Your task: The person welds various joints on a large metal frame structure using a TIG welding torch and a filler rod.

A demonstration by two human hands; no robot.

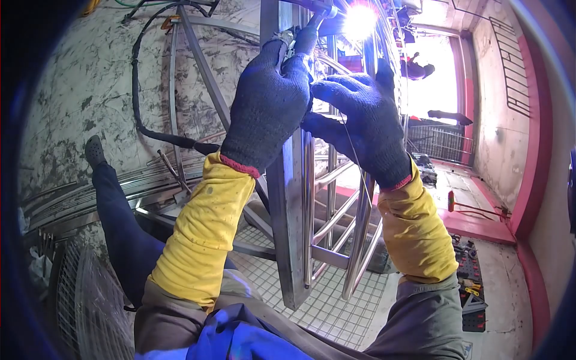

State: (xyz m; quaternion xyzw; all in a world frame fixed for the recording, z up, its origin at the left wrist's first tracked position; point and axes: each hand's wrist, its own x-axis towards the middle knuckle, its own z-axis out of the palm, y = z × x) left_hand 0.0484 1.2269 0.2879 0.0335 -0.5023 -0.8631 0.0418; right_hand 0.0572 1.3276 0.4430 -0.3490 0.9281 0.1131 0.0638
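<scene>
My left hand [264, 105], in a dark knit glove, is closed round a welding torch [308, 39] at the top of the view. A bright welding arc [360, 23] glares beyond the torch and washes out the spot around it. My right hand [366, 117], gloved alike, has its thumb and fingers pinched together. From it a thin filler rod [360, 162] slants downward. Both hands are at a metal frame [285, 228] of square bars and shiny round tubes. Yellow sleeves [207, 228] cover my forearms.
A black cable [137, 90] loops over the stained floor on the left. Long metal tubes [114, 201] lie in a pile there, near wire mesh [90, 300]. A tool board [473, 288] lies at right, by the pink-edged wall [528, 150]. A person [414, 69] is at the bright opening.
</scene>
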